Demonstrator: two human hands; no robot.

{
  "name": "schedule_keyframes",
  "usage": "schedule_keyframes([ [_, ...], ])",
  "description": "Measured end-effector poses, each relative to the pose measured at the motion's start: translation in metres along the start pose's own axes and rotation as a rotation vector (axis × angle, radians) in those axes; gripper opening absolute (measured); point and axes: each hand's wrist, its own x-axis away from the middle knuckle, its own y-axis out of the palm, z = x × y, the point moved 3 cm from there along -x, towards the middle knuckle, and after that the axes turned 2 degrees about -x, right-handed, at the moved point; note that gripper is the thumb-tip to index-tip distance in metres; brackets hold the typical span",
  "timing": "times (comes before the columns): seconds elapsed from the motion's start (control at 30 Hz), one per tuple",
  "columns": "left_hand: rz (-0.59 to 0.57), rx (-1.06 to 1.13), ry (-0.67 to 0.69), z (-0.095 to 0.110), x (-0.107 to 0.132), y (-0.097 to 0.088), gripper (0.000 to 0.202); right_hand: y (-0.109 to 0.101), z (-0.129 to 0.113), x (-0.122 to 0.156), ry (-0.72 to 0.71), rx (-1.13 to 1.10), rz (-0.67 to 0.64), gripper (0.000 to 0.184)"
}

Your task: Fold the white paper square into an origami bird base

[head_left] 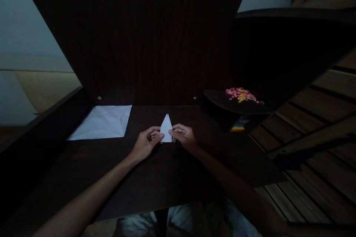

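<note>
A small piece of folded white paper [167, 129], pointed at the top and flat along its lower edge, is held between both hands just above the dark desk. My left hand [146, 141] pinches its left side, thumb on the front face and fingers behind. On the opposite side, my right hand [185, 139] grips the paper the same way, with its thumb pressed on the front. A narrow split shows at the paper's tip. The fingertips behind the paper are partly hidden.
Creased white sheets [104, 122] lie at the desk's back left. A low curved shelf [217, 100] on the right carries a pile of small colourful pieces [241, 94]. A tall dark panel [139, 37] rises behind the desk [133, 181]. Wooden slats [319, 118] stand at right.
</note>
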Motion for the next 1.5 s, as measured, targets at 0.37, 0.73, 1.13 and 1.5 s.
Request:
schedule_keyframes([
  [0.37,0.044,-0.093,0.034,0.005,-0.001,-0.001,0.028,0.001,-0.001,0.001,-0.022,0.02,-0.005,0.029],
  [0.73,0.083,-0.115,0.027,0.006,0.0,-0.001,0.026,0.002,0.001,0.002,-0.048,0.06,-0.022,0.024],
  [1.13,0.066,-0.115,0.004,0.0,-0.002,-0.003,0.027,0.003,0.008,0.001,-0.054,0.053,-0.044,0.018],
  [1.5,0.063,-0.13,-0.016,-0.008,-0.007,-0.004,0.027,0.001,0.019,-0.002,-0.033,0.083,-0.025,0.019],
])
